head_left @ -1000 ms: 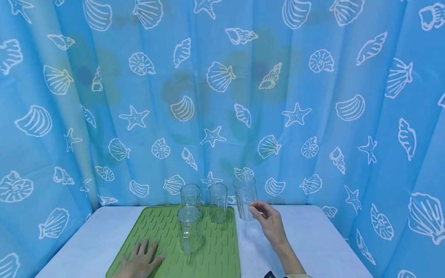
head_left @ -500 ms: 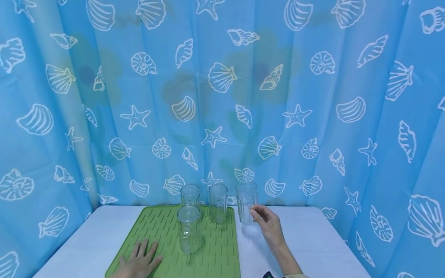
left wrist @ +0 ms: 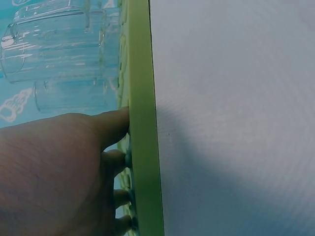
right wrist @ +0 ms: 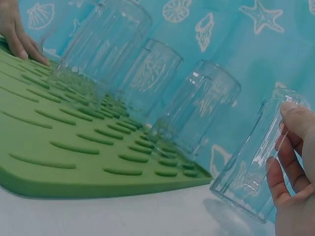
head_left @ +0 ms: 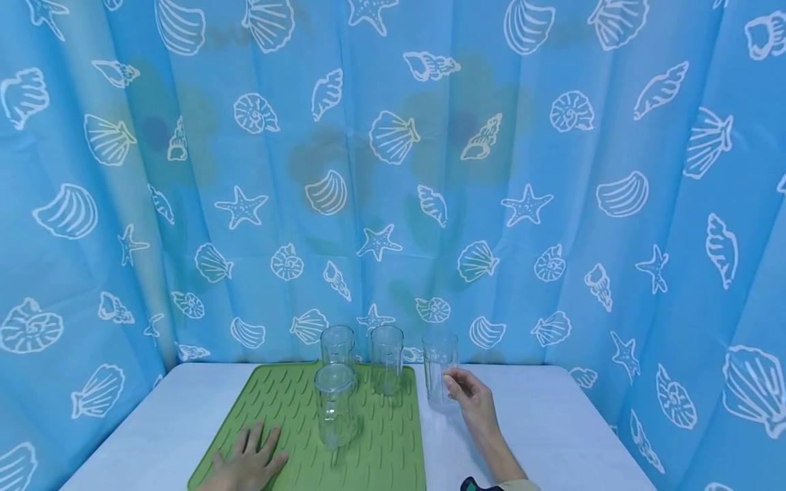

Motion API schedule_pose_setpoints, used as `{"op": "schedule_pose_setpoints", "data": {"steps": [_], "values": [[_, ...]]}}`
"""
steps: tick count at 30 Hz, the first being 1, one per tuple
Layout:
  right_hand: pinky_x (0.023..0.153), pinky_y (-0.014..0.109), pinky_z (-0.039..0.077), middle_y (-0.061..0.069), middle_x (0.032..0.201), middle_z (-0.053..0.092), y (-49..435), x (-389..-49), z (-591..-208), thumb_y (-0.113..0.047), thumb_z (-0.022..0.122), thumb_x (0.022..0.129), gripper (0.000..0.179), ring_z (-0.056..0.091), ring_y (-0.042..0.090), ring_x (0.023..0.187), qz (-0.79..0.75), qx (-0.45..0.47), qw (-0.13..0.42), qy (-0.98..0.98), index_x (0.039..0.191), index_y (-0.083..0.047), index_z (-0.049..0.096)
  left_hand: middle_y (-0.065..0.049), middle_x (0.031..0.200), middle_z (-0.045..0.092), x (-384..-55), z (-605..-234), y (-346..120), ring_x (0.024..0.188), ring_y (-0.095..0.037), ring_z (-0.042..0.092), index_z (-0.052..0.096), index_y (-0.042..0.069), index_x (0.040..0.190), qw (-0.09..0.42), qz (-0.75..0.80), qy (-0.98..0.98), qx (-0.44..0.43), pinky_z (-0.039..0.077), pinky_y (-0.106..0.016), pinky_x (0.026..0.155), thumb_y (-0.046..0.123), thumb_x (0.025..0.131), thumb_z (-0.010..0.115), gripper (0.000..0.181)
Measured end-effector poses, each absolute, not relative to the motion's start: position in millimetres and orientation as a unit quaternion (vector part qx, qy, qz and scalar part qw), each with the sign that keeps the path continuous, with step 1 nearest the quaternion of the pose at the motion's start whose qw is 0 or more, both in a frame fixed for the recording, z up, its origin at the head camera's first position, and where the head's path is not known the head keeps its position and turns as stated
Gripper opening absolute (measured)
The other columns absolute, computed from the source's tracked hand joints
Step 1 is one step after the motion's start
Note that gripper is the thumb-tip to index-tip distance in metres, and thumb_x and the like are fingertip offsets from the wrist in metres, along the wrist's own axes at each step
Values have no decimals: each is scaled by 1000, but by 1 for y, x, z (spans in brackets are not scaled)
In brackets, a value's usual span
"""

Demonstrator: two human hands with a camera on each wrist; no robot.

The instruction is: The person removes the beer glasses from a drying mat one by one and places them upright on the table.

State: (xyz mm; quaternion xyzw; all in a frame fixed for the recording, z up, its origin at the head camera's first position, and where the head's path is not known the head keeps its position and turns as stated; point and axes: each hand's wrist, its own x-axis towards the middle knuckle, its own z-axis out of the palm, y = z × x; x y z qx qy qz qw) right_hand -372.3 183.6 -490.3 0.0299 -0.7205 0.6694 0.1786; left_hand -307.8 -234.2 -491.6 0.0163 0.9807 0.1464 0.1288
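My right hand (head_left: 477,404) grips a clear glass mug (head_left: 437,372) by the handle on its right side. The mug is upright, close over the white tabletop just right of the green drying mat (head_left: 387,460). In the right wrist view the thumb and fingers close round the handle of this mug (right wrist: 246,162), and its shadow falls beside the base. My left hand (head_left: 248,460) lies with fingers spread on the mat's front left part. On the mat stand three more glass mugs: a front one (head_left: 336,409), a back left one (head_left: 336,344) and a back right one (head_left: 386,361).
White cloth covers the table (head_left: 552,423) on both sides of the mat. A blue curtain (head_left: 393,191) with white shells and starfish hangs right behind the table's back edge and along both sides.
My right hand has brought the mug nearer to me and a little to the right, lower over the table. The left hand and the three mugs on the mat have stayed put.
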Motion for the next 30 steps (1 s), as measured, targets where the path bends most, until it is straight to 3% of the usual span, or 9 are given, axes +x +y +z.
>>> {"op": "schedule_pose_setpoints", "data": {"steps": [8, 20, 24, 30], "values": [[81, 16, 60, 5, 107, 69, 183, -378, -499, -37, 72, 89, 38, 64, 6, 94, 674, 31, 175, -717, 113, -7, 68, -31, 158, 18, -304, -490, -232, 143, -58, 11, 32, 7, 154, 123, 152, 981, 14, 4, -90, 102, 75, 89, 39, 94], [83, 15, 60, 9, 109, 68, 182, -388, -499, -36, 69, 92, 33, 64, 8, 94, 652, 58, 154, -740, 114, -11, 68, -31, 157, 19, -296, -486, -230, 143, -57, 12, 32, 6, 153, 110, 163, 980, 13, 6, -90, 102, 69, 92, 42, 88], [82, 15, 59, 12, 112, 68, 181, -393, -496, -35, 68, 93, 33, 64, 15, 98, 651, 57, 141, -743, 115, -10, 68, -31, 157, 19, -296, -481, -230, 144, -56, 12, 32, 7, 153, 105, 168, 980, 16, 7, -90, 102, 67, 94, 43, 85], [86, 14, 59, 13, 117, 68, 184, -396, -499, -35, 67, 94, 36, 64, 8, 98, 650, 54, 131, -747, 117, -8, 67, -30, 158, 20, -298, -480, -229, 145, -55, 12, 32, 8, 154, 108, 166, 980, 13, 8, -89, 104, 65, 95, 42, 82]]}}
